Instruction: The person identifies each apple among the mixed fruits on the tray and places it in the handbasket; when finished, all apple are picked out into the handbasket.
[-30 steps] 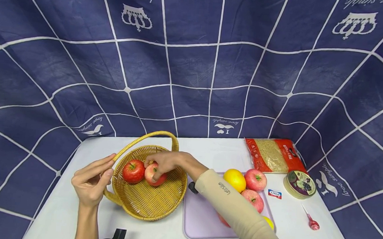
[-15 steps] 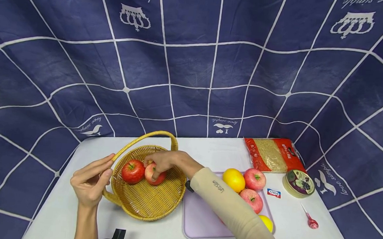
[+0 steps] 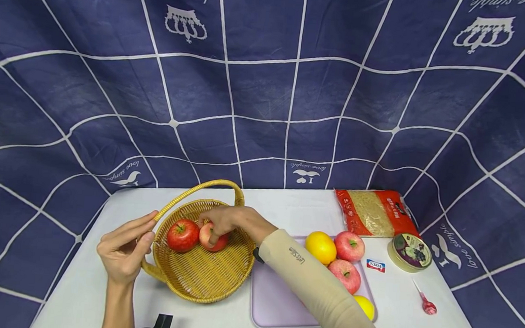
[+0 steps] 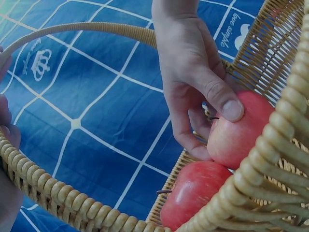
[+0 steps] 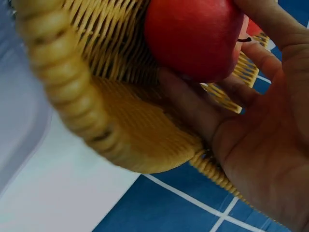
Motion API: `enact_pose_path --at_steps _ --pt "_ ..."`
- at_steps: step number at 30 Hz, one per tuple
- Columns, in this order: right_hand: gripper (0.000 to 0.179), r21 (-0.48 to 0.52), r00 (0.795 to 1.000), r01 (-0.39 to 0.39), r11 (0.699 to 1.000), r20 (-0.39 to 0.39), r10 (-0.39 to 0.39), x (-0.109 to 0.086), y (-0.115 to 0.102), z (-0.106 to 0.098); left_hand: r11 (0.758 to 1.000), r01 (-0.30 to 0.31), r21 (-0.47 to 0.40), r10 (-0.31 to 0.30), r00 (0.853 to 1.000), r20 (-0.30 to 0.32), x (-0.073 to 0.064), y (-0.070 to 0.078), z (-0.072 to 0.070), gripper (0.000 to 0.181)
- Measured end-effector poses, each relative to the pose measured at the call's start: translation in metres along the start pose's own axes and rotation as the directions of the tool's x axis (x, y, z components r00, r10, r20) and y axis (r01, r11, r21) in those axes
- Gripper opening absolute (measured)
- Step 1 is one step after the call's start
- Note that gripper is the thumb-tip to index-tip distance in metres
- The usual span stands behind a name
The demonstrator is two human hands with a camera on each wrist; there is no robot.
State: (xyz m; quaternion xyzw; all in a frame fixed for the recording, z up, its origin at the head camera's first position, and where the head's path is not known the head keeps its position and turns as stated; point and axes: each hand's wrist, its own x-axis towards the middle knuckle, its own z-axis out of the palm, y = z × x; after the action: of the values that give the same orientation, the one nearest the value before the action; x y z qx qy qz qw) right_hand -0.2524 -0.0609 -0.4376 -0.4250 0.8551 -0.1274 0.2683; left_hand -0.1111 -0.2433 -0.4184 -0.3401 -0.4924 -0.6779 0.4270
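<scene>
A round wicker basket [image 3: 208, 279] with an arched handle [image 3: 187, 193] stands on the white table at the left. My left hand [image 3: 126, 248] pinches the side of that handle between fingertips and thumb. Inside the basket, my right hand [image 3: 224, 221] grips an apple [image 3: 213, 239], thumb on one side and fingers around the other. A redder apple [image 3: 183, 235] sits beside it, the two touching in the left wrist view. Seen from the right wrist, the gripped apple [image 5: 193, 38] rests among the fingers close to the woven wall.
Right of the basket lies a lilac tray [image 3: 275, 307] with an orange [image 3: 320, 247], apples [image 3: 349, 246] and a lemon [image 3: 365, 307], partly under the right forearm. Beyond are a red food bag [image 3: 378, 213], a round tin [image 3: 409, 252], a small packet [image 3: 376, 265] and a lollipop [image 3: 427, 303].
The gripped apple has shifted very slightly toward the right in the basket, and the right forearm has drifted a little left. My left hand stays on the handle.
</scene>
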Motion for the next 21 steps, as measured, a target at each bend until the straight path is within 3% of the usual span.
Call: enact_pose_path --at_steps 8,21 --pt "0.058 -0.125 1.0 -0.026 0.992 -0.008 0.025 -0.0004 -0.0062 -0.0043 1.0 -0.01 -0.013 0.01 1.0 0.009 0.0009 -0.0003 0.001 0.015" --pt "0.056 -0.11 0.997 -0.045 0.993 -0.074 0.037 -0.0044 -0.0037 -0.0058 0.999 0.008 -0.035 -0.008 1.0 -0.004 0.0002 0.0009 0.0019 0.016"
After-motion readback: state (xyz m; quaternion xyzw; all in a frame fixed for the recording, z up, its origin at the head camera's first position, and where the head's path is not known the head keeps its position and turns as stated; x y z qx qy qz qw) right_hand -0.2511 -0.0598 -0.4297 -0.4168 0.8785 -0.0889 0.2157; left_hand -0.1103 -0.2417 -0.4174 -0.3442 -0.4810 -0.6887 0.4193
